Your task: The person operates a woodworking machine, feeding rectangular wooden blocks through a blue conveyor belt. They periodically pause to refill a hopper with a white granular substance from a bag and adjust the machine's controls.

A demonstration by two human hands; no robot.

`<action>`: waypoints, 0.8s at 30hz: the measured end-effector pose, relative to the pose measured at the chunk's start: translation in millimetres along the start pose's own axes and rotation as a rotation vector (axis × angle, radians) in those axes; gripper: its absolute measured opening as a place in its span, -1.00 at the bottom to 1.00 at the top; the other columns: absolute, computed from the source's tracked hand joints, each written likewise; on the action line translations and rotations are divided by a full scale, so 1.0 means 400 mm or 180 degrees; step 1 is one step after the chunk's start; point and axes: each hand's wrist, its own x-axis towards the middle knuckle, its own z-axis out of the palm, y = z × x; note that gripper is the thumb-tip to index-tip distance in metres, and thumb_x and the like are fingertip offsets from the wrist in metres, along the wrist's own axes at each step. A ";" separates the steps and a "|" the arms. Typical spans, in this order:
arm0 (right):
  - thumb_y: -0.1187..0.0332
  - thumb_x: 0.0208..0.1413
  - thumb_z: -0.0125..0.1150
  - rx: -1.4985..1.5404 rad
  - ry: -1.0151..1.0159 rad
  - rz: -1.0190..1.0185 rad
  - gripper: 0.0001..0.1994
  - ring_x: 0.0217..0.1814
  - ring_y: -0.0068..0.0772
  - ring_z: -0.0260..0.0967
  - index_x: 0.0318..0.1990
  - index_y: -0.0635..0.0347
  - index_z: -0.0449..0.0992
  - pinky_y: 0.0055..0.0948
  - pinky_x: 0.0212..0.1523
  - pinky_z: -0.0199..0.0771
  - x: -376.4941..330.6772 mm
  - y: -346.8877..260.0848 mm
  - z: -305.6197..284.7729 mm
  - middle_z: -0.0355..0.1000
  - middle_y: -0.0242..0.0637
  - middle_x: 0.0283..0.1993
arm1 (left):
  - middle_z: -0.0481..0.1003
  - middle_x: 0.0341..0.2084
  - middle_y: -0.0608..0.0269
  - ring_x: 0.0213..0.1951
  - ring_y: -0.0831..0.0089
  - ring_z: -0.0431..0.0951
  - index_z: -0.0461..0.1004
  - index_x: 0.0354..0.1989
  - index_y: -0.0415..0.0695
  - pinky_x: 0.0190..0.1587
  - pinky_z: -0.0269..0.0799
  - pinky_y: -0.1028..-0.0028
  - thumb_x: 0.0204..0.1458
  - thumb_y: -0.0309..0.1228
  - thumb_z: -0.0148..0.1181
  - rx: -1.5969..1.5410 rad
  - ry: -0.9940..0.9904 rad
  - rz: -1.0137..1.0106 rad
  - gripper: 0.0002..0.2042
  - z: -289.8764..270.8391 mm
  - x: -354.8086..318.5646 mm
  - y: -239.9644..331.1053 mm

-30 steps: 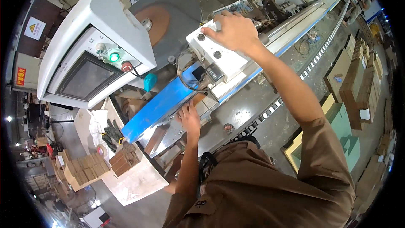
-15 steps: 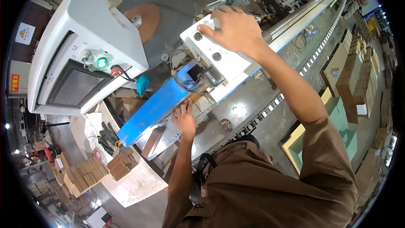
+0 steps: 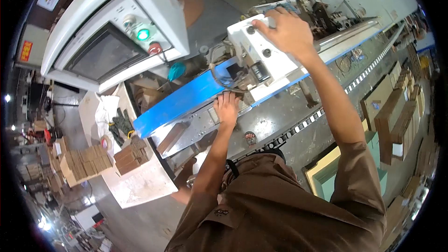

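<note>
My right hand (image 3: 291, 32) lies with fingers stretched and thumb apart on a white machine housing (image 3: 254, 44), which has black knobs on top. A small black counter (image 3: 260, 71) sits on the near side of that housing. Lower down, my left hand (image 3: 227, 108) reaches up to the edge of a long blue cover (image 3: 186, 87), beside the metal bed (image 3: 198, 123). Its fingers are spread and bent, with the tips partly hidden at the machine's edge; I see nothing held in it. A brown strip (image 3: 171, 137) rests on the bed's left part.
At the left stands a white control console (image 3: 161, 0) with a lit green button and a red knob. Dark gloves (image 3: 122, 123) and brown cardboard stacks (image 3: 86, 162) lie beyond the bed. A blurred skin-coloured shape (image 3: 181, 197) shows by the white table's corner (image 3: 135, 191). Cardboard bundles (image 3: 392, 112) stand right.
The whole view has shifted, so the machine and both hands sit farther right. My right hand stays on the housing and my left at the cover's edge. The blurred shape by the table is new.
</note>
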 end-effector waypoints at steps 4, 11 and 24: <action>-0.39 0.30 0.06 -0.0029 -0.0088 -0.0059 -0.32 0.16 0.07 0.59 0.11 0.03 0.65 -0.02 0.10 0.60 0.001 -0.011 0.000 0.58 -0.22 0.15 | 0.53 -0.10 0.32 0.00 0.18 0.47 0.63 -0.01 0.05 0.13 0.25 0.04 0.12 -0.21 0.38 0.0565 0.0028 -0.0733 -0.72 -0.042 -0.081 -0.077; -0.46 0.30 -0.07 -0.0132 -0.0335 0.0117 -0.23 0.23 0.07 0.54 0.18 0.03 0.64 0.05 0.13 0.62 -0.004 0.007 0.002 0.55 -0.22 0.24 | 0.56 -0.08 0.20 0.07 0.12 0.49 0.59 0.14 0.00 0.22 0.19 -0.01 0.14 -0.28 0.39 0.0665 0.0139 -0.0791 -0.62 -0.466 -0.175 -0.237; -0.45 0.27 0.01 0.0013 -0.0139 -0.0079 -0.24 0.19 0.17 0.56 0.12 0.07 0.67 0.07 0.12 0.61 -0.006 0.008 0.004 0.58 -0.15 0.18 | 0.60 0.04 0.28 0.14 0.28 0.52 0.57 0.21 -0.04 0.33 0.17 0.08 0.17 -0.32 0.30 0.1232 -0.0747 -0.0521 -0.59 -0.614 -0.215 -0.369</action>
